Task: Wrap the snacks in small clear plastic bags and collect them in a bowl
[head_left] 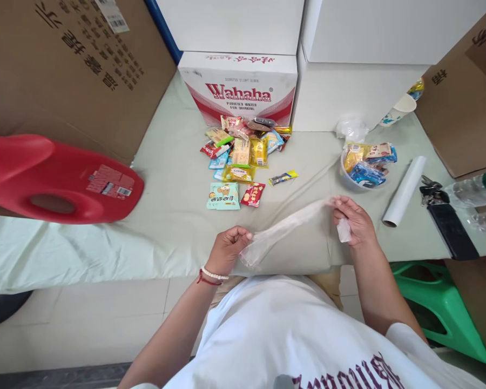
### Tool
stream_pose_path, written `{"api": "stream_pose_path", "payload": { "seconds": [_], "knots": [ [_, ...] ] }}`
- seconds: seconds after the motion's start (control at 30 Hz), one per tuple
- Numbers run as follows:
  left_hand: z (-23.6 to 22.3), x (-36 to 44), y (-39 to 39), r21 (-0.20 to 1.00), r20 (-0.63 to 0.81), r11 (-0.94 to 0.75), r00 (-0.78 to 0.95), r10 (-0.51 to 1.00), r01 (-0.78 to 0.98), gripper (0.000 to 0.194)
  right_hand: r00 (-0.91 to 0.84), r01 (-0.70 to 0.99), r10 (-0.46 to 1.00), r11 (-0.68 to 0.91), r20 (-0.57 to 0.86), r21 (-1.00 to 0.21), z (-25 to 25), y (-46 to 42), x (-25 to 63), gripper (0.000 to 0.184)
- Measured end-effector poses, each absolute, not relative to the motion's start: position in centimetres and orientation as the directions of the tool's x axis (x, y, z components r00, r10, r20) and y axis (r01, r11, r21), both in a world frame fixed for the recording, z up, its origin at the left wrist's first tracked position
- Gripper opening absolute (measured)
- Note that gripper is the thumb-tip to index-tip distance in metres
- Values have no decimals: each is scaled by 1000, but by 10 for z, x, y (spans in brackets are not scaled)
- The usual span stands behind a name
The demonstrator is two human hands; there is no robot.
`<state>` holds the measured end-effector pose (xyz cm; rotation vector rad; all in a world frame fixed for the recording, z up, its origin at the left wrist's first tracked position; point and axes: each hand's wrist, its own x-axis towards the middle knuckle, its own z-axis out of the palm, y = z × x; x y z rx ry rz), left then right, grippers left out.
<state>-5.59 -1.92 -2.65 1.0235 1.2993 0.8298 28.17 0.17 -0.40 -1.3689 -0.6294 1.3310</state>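
Note:
A thin clear plastic bag (285, 224) is stretched between my two hands above the near edge of the cloth-covered table (174, 178). My left hand (228, 248), with bead bracelets at the wrist, is closed on the bag's lower end. My right hand (354, 219) pinches the bag's upper end, with a crumpled bit of plastic against its palm. Beyond the bag lies a pile of small snack packets (243, 151).
A red plastic jug (52, 178) lies at left. A Wahaha carton (238, 86) and white boxes stand at the back, brown cartons at both sides. A white bowl (364, 167) of snacks, a bag roll (405, 190), keys, a phone (451, 229) and bottles lie right. A green stool (441, 308) stands below.

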Motion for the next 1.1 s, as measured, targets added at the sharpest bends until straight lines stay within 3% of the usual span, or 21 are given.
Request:
{"api": "stream_pose_path", "payload": {
  "seconds": [0.1,0.17,0.23,0.37,0.5,0.6,0.77,0.97,1.1],
  "knots": [
    [-32,-53,-25,931,-359,357,21,933,77,41,263,-236,926,-209,-270,-949,4,9,265,45],
    [-33,-48,-27,945,-299,303,-54,953,121,38,298,-162,927,-189,-230,-969,8,5,250,36],
    [-31,-42,-30,952,-222,236,-91,971,195,34,205,-61,947,-239,-247,-969,9,-4,232,33],
    [-22,-29,-36,925,-57,77,-65,996,373,29,-65,145,939,-326,-338,-934,1,-20,193,47],
    [-18,-22,-38,915,6,6,-28,1000,402,27,-182,175,915,-329,-359,-928,-11,-17,167,43],
    [-27,-25,-36,949,-84,123,-143,986,290,29,-163,50,930,-327,-331,-944,-19,-13,166,41],
    [-51,-36,-32,941,-287,323,-258,922,105,29,-54,-31,896,-443,-441,-896,-29,-23,179,46],
    [-56,-44,-30,927,-300,346,-265,916,148,25,-13,-9,885,-465,-464,-885,-34,-37,187,47],
    [-45,-50,-23,925,-376,378,-260,890,-44,27,29,27,887,-462,-461,-886,-31,-39,200,46]
  ]
}}
